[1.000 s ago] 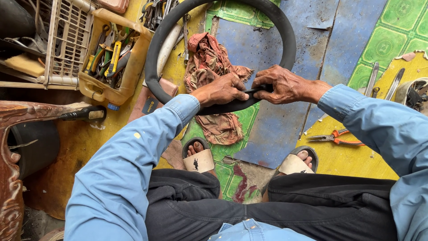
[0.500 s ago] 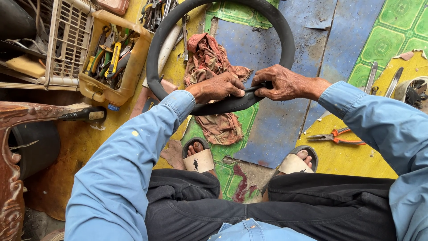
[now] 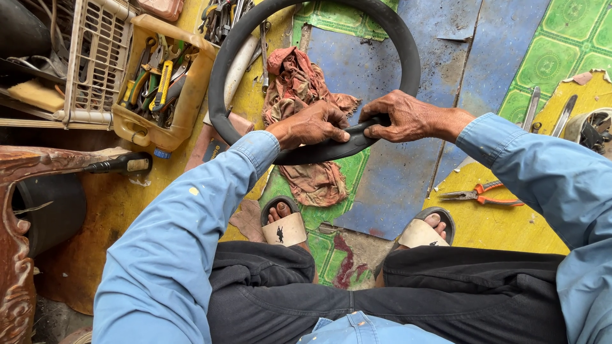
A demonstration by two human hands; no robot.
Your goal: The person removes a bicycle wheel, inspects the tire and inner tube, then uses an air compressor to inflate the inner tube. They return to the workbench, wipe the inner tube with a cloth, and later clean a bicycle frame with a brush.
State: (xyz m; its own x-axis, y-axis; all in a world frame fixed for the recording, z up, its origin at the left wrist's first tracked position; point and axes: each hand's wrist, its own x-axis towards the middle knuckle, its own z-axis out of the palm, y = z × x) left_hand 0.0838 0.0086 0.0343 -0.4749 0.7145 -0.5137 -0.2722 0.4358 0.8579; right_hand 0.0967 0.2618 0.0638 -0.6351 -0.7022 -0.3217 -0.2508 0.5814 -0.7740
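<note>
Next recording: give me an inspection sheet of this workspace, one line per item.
Surface: worn floor of patched blue, green and yellow sheeting.
Job's things: black inner tube, its near part pinched flat.
Clutter: reddish rag under the tube; yellow tub of hand tools; orange-handled pliers; white crate.
Hands: left hand and right hand both grip the tube.
Cables: nothing seen.
Surroundings: carved wooden furniture; sandalled feet.
</note>
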